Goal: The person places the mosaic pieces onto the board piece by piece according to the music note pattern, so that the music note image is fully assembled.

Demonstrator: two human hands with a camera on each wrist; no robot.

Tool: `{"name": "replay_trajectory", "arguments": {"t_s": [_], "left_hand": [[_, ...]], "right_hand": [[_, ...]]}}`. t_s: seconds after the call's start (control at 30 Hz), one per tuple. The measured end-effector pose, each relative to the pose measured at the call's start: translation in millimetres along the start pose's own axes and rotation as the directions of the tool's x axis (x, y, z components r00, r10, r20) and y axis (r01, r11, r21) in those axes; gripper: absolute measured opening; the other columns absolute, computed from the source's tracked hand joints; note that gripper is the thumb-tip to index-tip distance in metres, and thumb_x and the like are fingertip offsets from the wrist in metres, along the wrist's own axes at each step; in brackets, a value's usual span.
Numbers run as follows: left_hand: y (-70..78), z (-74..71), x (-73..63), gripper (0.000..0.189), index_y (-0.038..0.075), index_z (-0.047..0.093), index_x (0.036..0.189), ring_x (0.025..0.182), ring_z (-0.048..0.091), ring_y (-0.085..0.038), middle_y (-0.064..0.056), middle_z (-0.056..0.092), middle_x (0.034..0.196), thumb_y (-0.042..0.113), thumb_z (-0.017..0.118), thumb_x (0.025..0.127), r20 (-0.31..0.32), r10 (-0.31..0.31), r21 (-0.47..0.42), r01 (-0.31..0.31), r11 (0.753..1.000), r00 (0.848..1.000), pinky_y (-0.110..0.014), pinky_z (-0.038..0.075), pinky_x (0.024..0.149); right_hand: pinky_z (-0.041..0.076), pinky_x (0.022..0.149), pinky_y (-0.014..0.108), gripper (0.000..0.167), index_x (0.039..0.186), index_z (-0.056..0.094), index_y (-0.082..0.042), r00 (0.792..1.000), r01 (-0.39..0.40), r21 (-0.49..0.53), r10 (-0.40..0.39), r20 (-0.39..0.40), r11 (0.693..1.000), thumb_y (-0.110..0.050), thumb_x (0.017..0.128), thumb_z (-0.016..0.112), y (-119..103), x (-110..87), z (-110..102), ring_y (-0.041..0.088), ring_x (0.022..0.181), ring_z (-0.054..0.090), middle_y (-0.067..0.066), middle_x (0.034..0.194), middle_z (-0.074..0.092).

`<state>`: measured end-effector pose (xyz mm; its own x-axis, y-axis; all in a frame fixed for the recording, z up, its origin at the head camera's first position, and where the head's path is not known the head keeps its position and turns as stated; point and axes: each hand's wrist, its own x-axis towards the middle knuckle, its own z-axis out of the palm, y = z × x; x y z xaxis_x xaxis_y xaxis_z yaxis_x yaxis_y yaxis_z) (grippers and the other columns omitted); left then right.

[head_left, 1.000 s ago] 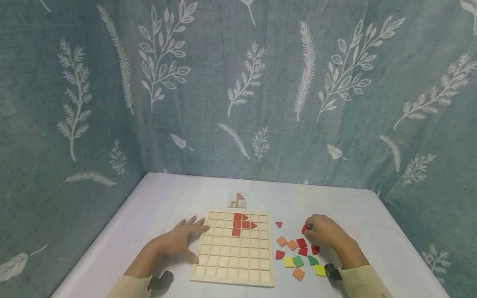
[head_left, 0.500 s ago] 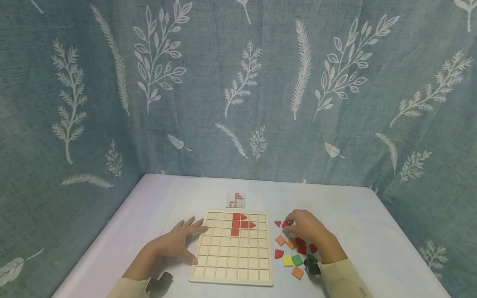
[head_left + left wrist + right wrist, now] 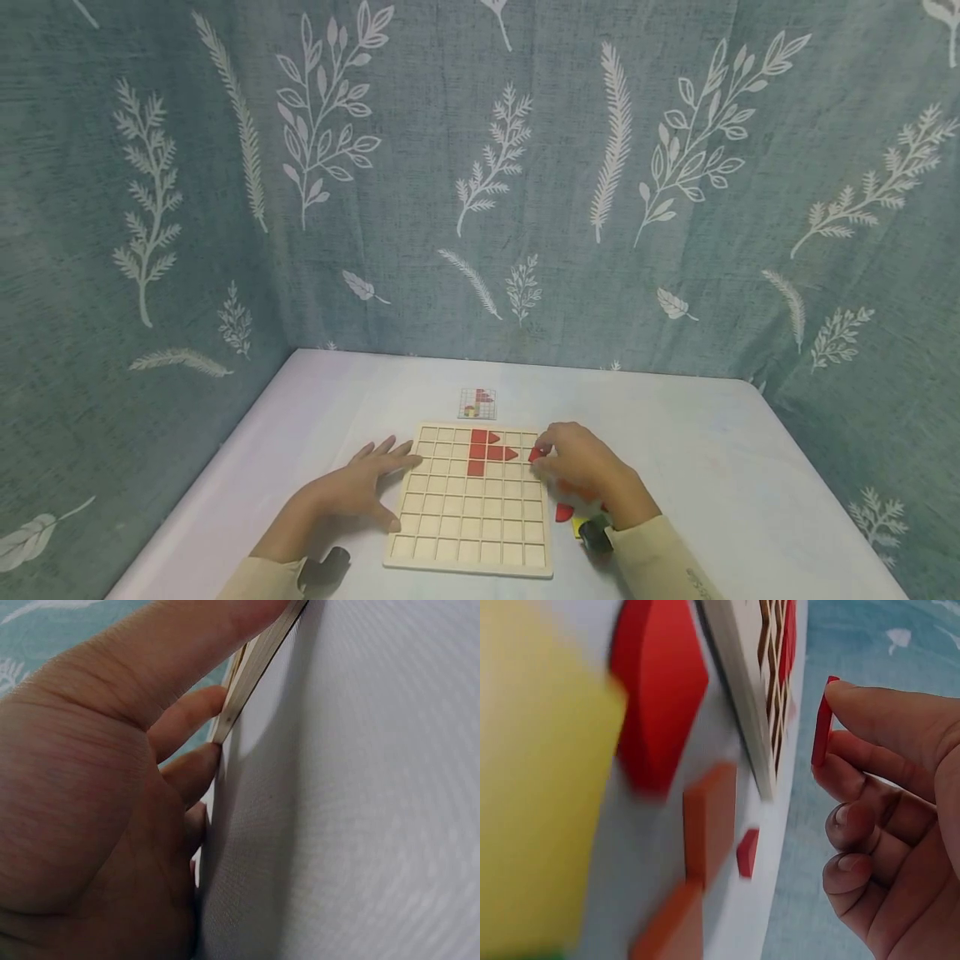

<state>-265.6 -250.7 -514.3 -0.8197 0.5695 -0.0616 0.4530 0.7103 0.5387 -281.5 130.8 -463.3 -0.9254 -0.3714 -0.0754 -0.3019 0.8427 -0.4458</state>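
The white worktop (image 3: 660,425) carries a wooden grid board (image 3: 450,525). The left hand (image 3: 358,487), fingers spread and gripping nothing, touches its left edge; the right hand (image 3: 588,460) hangs over its right edge, near the far corner. A picture card (image 3: 477,404) lies beyond its far edge. Pinched in the right hand is a red tile (image 3: 535,455)
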Motion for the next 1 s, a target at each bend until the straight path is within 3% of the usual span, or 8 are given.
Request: {"name": "replay_trajectory", "arguments": {"t_s": [0.13, 0.4, 0.53, 0.7, 1.0], "left_hand": [[-0.2, 0.2, 0.7, 0.107, 0.023, 0.045, 0.146, 0.146, 0.005, -0.038, -0.012, 0.026, 0.158, 0.061, 0.082, 0.053, 0.001, -0.012, 0.004, 0.012, 1.0, 1.0, -0.059, -0.003, 0.114], [3.6, -1.8, -0.8, 0.107, 0.023, 0.046, 0.146, 0.147, 0.004, -0.037, -0.012, 0.026, 0.158, 0.061, 0.082, 0.053, 0.004, -0.026, -0.007, 0.026, 1.0, 1.0, -0.059, -0.004, 0.114], [5.1, -2.6, -2.0, 0.107, 0.02, 0.046, 0.146, 0.146, 0.005, -0.039, -0.014, 0.026, 0.157, 0.061, 0.083, 0.053, -0.001, -0.011, -0.008, 0.011, 1.0, 1.0, -0.06, -0.003, 0.114], [5.7, -2.6, -1.9, 0.108, 0.02, 0.046, 0.146, 0.146, 0.005, -0.039, -0.014, 0.026, 0.157, 0.061, 0.083, 0.053, -0.001, -0.008, -0.003, 0.008, 1.0, 1.0, -0.059, -0.002, 0.114], [10.5, -3.4, -2.9, 0.107, 0.025, 0.047, 0.146, 0.147, 0.005, -0.036, -0.01, 0.027, 0.158, 0.061, 0.083, 0.051, 0.006, -0.054, 0.001, 0.054, 0.999, 0.999, -0.057, -0.003, 0.115]], "right_hand": [[0.052, 0.072, 0.034, 0.027, 0.106, 0.073, -0.014, 0.999, 0.039, 0.006, -0.039, 0.006, 0.999, -0.031, 0.084, 0.076, -9.3, 4.1, 6.1, 0.015, 0.081, 0.055, -0.007, 0.096, 0.062], [0.053, 0.081, 0.034, 0.021, 0.101, 0.075, -0.018, 0.992, 0.128, -0.077, -0.126, 0.027, 0.989, -0.033, 0.085, 0.074, -21.3, 13.5, 16.7, 0.012, 0.087, 0.053, -0.011, 0.095, 0.063], [0.049, 0.074, 0.03, 0.008, 0.086, 0.073, -0.021, 0.973, 0.232, -0.161, -0.229, 0.035, 0.959, -0.029, 0.086, 0.073, -26.4, 17.6, 19.3, 0.01, 0.076, 0.049, -0.014, 0.08, 0.057], [0.04, 0.062, 0.027, 0.016, 0.074, 0.065, -0.022, 0.946, 0.323, -0.224, -0.323, 0.038, 0.919, -0.028, 0.087, 0.073, -32.4, 21.4, 21.0, 0.009, 0.066, 0.043, -0.011, 0.068, 0.048], [0.039, 0.06, 0.024, 0.015, 0.076, 0.064, -0.022, 0.948, 0.314, -0.285, -0.314, 0.045, 0.906, -0.027, 0.085, 0.074, -35.5, 27.1, 30.3, 0.008, 0.065, 0.043, -0.011, 0.068, 0.047]]}}
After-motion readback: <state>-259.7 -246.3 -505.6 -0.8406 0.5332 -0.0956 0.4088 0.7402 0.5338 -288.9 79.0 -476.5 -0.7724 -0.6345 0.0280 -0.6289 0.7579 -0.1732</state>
